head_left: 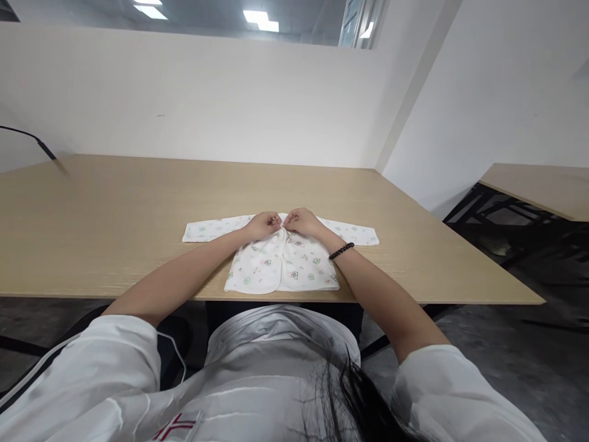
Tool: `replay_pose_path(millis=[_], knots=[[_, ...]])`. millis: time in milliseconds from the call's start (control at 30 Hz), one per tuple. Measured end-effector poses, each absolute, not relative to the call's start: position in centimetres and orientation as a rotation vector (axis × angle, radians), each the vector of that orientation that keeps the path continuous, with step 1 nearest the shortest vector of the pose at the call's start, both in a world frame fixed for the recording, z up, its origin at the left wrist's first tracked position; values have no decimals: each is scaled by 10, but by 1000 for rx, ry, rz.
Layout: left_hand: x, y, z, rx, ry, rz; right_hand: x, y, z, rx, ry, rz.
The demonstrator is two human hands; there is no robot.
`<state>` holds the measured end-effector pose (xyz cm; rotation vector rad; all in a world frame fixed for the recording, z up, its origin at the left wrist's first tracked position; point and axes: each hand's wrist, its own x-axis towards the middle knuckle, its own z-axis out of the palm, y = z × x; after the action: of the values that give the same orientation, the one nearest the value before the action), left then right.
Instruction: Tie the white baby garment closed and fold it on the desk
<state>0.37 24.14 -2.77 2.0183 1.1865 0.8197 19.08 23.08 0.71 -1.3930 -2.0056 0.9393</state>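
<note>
A small white baby shirt (280, 264) with a pale printed pattern lies flat on the wooden table (115, 221), sleeves spread to both sides, front opening facing up. My left hand (263, 224) pinches the left edge of the neckline at the collar. My right hand (300, 222) pinches the right edge, almost touching the left hand at the centre opening. A dark bead bracelet (341, 250) circles my right wrist.
White partition walls stand behind and to the right of the table. A black cable (27, 138) reaches in at the far left. A second wooden desk (538, 187) with a dark frame stands at the right across a gap of grey floor.
</note>
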Motion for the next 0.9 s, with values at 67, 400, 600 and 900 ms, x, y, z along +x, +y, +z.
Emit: replay_pose_path(millis=[67, 400, 600, 900], knots=[[4, 240, -26, 2016, 1198, 809, 189, 230, 6, -1392, -2007, 911], [4, 236, -18, 1969, 1316, 744, 181, 229, -2, -1395, -2010, 760], [5, 232, -13, 1975, 1242, 709, 181, 228, 1, -1455, -2028, 705], [4, 234, -16, 1938, 1178, 728, 180, 222, 4, -1479, -2076, 714]])
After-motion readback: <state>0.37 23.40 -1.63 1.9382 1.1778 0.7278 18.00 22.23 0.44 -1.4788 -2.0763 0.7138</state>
